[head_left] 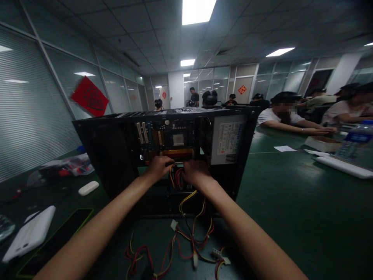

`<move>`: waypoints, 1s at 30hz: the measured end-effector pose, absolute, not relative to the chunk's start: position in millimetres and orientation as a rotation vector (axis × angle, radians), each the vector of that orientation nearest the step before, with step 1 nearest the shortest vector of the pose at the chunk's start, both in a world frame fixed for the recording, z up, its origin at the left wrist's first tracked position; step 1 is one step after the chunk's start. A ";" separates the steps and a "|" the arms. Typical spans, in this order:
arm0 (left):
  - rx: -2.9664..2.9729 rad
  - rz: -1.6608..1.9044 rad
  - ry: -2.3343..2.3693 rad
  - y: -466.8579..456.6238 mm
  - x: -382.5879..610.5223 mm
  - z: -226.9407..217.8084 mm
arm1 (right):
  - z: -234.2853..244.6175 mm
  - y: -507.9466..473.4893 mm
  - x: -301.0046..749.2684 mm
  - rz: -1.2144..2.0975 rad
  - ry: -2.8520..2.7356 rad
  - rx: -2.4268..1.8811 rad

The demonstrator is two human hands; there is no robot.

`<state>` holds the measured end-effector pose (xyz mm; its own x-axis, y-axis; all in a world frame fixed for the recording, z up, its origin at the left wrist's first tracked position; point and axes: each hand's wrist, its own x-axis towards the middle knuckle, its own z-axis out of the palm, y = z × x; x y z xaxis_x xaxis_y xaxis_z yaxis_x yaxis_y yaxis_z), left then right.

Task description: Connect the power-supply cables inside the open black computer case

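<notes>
An open black computer case (pixel 110 155) stands on a green table (pixel 291 202), its motherboard (pixel 169 138) and grey power supply (pixel 229 138) facing me. Both my hands reach into the case at its lower middle. My left hand (pixel 159 167) is closed around a bundle of red, yellow and black wires (pixel 177 177). My right hand (pixel 196 171) is closed on the same bundle just beside it. More of these wires with white connectors (pixel 194 237) spill out over the table in front of the case.
A white device (pixel 30 233) and a dark phone (pixel 58 237) lie at the left front, a small white object (pixel 89 188) and plastic bags (pixel 67 165) behind them. Several people sit at the right; a keyboard (pixel 344 166), water bottle (pixel 354 144) and paper (pixel 284 148) lie there.
</notes>
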<state>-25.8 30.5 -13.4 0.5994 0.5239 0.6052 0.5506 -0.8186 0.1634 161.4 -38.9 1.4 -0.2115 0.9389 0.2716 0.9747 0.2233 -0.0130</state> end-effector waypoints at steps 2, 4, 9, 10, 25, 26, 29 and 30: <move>-2.772 -1.013 -0.909 31.0 -26.1 -14.2 | 1.5 -39.4 161.0 -0.243 -2.274 -1.815; -2.776 -0.994 -0.885 31.1 -25.6 -14.5 | 1.7 -39.4 160.7 -0.240 -2.281 -1.806; -2.785 -0.891 -0.850 29.5 -23.4 -13.5 | 2.6 -39.7 161.2 -0.187 -2.295 -1.808; -2.783 -0.863 -0.854 28.6 -23.2 -13.0 | 3.1 -40.4 161.4 -0.175 -2.295 -1.807; -2.636 -0.524 -1.045 15.1 -16.4 -5.0 | -4.8 -49.8 171.5 0.258 -2.008 -1.428; -2.634 -0.516 -1.052 13.5 -15.4 -4.6 | -6.7 -52.8 171.7 0.353 -1.936 -1.322; -2.639 -0.503 -1.068 9.1 -13.2 -3.3 | -12.0 -64.8 170.1 0.580 -1.671 -1.119; -2.641 -0.499 -1.072 8.0 -12.8 -2.9 | -13.6 -69.1 169.8 0.624 -1.593 -1.091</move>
